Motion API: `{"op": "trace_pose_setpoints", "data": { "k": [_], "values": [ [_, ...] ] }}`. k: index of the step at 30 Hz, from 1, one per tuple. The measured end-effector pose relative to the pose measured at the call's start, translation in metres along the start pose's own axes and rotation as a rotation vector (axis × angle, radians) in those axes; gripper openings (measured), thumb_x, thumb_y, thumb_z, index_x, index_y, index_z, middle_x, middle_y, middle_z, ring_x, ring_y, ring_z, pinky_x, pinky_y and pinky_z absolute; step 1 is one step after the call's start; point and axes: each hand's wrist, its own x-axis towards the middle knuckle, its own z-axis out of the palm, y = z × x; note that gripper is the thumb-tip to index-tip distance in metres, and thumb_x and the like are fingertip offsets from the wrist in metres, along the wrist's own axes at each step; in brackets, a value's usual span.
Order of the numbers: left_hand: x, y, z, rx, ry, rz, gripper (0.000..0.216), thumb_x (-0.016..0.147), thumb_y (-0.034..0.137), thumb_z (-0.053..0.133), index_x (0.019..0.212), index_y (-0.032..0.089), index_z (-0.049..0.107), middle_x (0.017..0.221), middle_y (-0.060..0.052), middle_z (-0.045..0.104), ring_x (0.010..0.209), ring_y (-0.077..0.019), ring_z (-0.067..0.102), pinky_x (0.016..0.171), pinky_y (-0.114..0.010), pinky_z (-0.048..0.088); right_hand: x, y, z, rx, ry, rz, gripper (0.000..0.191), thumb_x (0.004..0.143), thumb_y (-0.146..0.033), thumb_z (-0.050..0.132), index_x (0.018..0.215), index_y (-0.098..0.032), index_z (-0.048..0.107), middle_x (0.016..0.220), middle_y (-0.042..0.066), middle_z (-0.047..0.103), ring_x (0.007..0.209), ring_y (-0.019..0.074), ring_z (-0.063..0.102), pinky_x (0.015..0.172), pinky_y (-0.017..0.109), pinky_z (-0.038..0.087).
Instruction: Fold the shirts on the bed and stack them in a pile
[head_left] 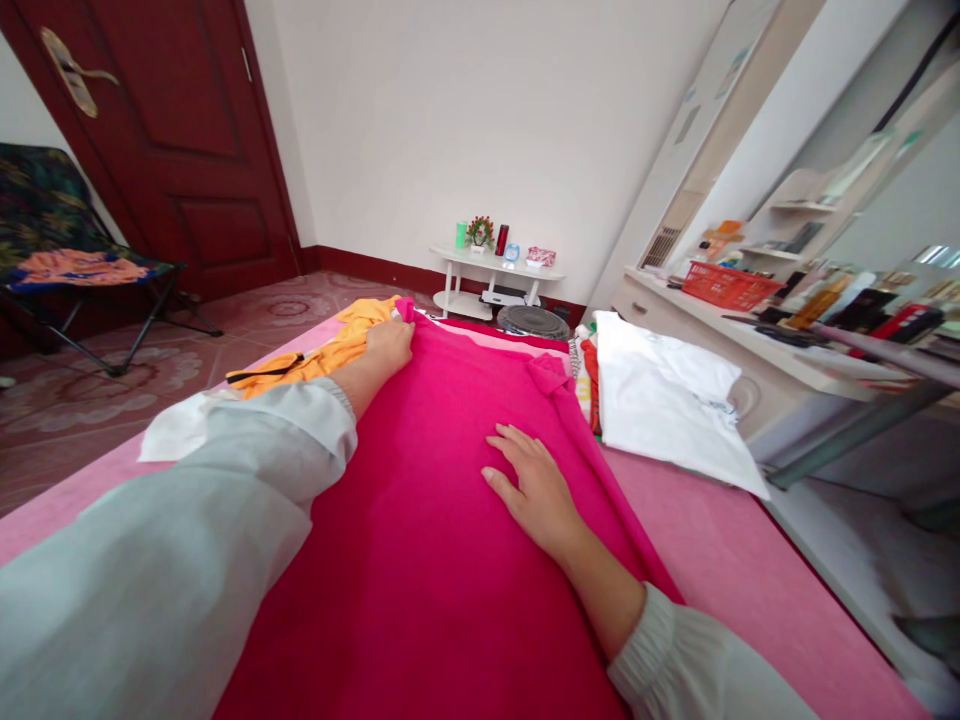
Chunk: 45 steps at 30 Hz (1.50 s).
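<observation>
A bright pink garment (pixel 442 540) lies spread out in front of me on a light pink bed cover (pixel 720 540). My left hand (pixel 390 343) is stretched forward, its fingers closed on the garment's far left corner. With fingers apart, my right hand (pixel 538 492) rests on the garment right of its middle. The far right corner of the cloth is rumpled, and its right edge shows a long fold. Beside my left hand lies an orange garment (pixel 322 355) with a black strip. A white piece of cloth (pixel 180 425) is partly under my left sleeve.
Folded white clothing (pixel 667 400) lies at the right edge of the bed. A dresser (pixel 810 365) with a red basket (pixel 727 287) and several bottles stands beyond it. Ahead is a small white table (pixel 495 262); a folding chair (pixel 82 250) stands left near the door (pixel 165 130).
</observation>
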Motion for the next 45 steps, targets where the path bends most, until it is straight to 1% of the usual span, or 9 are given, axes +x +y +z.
{"op": "trace_pose_setpoints", "data": {
  "k": [11,15,18,23,28,32,35,40,45],
  "values": [
    [-0.017,-0.003,0.029,0.11,0.054,0.037,0.045,0.091,0.011,0.024,0.123,0.005,0.055,0.124,-0.022,0.051,0.119,-0.0308,0.042,0.092,-0.04,0.04,0.018,0.008,-0.013,-0.155,0.031,-0.03,0.032,0.09,-0.033,0.048,0.116,-0.021,0.063,0.131,0.009,0.053,0.12,0.0232,0.048,0.103,0.04,0.036],
    [-0.019,-0.004,0.032,0.135,0.102,0.037,0.048,0.091,0.01,0.023,0.132,0.006,0.047,0.129,-0.021,0.048,0.119,-0.029,0.043,0.093,-0.038,0.041,0.058,0.04,-0.029,-0.474,0.119,0.057,0.031,0.086,-0.038,0.055,0.11,-0.022,0.067,0.145,0.011,0.037,0.134,0.0321,0.028,0.108,0.053,0.019],
    [-0.021,-0.004,0.032,0.181,0.144,0.062,0.05,0.091,0.01,0.023,0.138,0.01,0.041,0.135,-0.019,0.042,0.116,-0.0263,0.047,0.09,-0.035,0.044,0.09,0.067,-0.039,-0.619,0.031,0.217,0.04,0.086,-0.048,0.053,0.11,-0.019,0.066,0.143,0.016,0.039,0.133,0.0371,0.028,0.106,0.062,0.011],
    [-0.024,-0.003,0.018,0.242,0.15,0.097,0.049,0.092,0.012,0.024,0.138,0.015,0.04,0.145,-0.016,0.03,0.112,-0.0258,0.05,0.083,-0.034,0.048,0.12,0.083,-0.067,-0.576,0.13,0.405,0.042,0.091,-0.041,0.045,0.111,-0.008,0.06,0.12,0.021,0.056,0.109,0.0316,0.053,0.098,0.051,0.034],
    [-0.015,-0.012,-0.015,0.258,0.25,0.105,0.049,0.095,0.015,0.017,0.139,0.018,0.038,0.147,-0.013,0.028,0.115,-0.027,0.045,0.082,-0.037,0.046,0.13,0.087,-0.09,-0.596,0.345,0.369,0.05,0.094,-0.035,0.038,0.135,-0.006,0.036,0.137,0.022,0.039,0.123,0.0293,0.041,0.104,0.051,0.026],
    [-0.004,-0.019,-0.022,0.283,0.262,0.106,0.049,0.095,0.017,0.017,0.138,0.018,0.041,0.155,-0.012,0.014,0.123,-0.033,0.036,0.087,-0.046,0.041,0.132,0.104,-0.083,-0.646,0.283,0.345,0.061,0.089,-0.038,0.053,0.14,-0.01,0.034,0.153,0.022,0.012,0.138,0.0399,0.009,0.104,0.064,0.009],
    [-0.008,-0.021,-0.014,0.317,0.232,0.121,0.046,0.093,0.017,0.027,0.134,0.024,0.047,0.158,-0.005,0.003,0.13,-0.0346,0.028,0.094,-0.051,0.034,0.124,0.11,-0.075,-0.678,0.195,0.354,0.063,0.082,-0.032,0.063,0.138,-0.013,0.042,0.155,0.022,0.001,0.138,0.0449,-0.002,0.102,0.069,0.006],
    [-0.054,-0.028,-0.008,0.292,0.184,0.305,0.041,0.087,0.015,0.04,0.121,0.023,0.06,0.158,-0.003,0.001,0.14,-0.033,0.012,0.104,-0.053,0.026,0.073,0.094,-0.079,-0.703,0.167,0.077,0.053,0.084,-0.026,0.057,0.134,-0.015,0.045,0.154,0.02,0.014,0.14,0.0381,0.014,0.106,0.063,0.021],
    [-0.15,-0.045,-0.034,-0.034,0.078,0.587,0.033,0.088,0.024,0.045,0.115,0.023,0.064,0.147,-0.006,0.034,0.131,-0.0259,0.036,0.109,-0.042,0.029,-0.04,0.08,-0.102,-0.463,0.079,-0.196,0.041,0.091,-0.025,0.041,0.131,-0.025,0.048,0.148,0.007,0.034,0.132,0.0258,0.038,0.109,0.053,0.031]
  ]
}}
